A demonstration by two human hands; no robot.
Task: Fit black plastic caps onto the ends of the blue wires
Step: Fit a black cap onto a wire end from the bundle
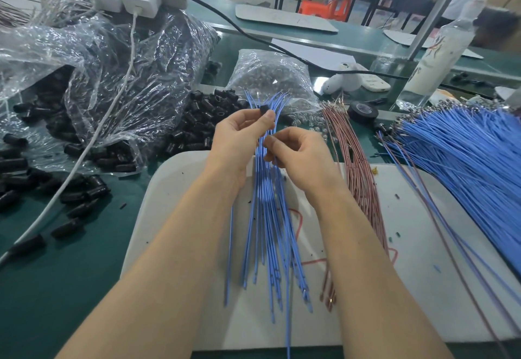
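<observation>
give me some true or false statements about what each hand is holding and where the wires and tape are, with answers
1. The left hand pinches a black cap between thumb and finger. True.
2. The right hand lies flat and holds nothing. False: it pinches the blue wires of the bundle, just below the cap.
3. The pink wires lie left of the held blue bundle. False: they lie on its right.
4. A roll of black tape sits near the far ends of the pink wires. True.
</observation>
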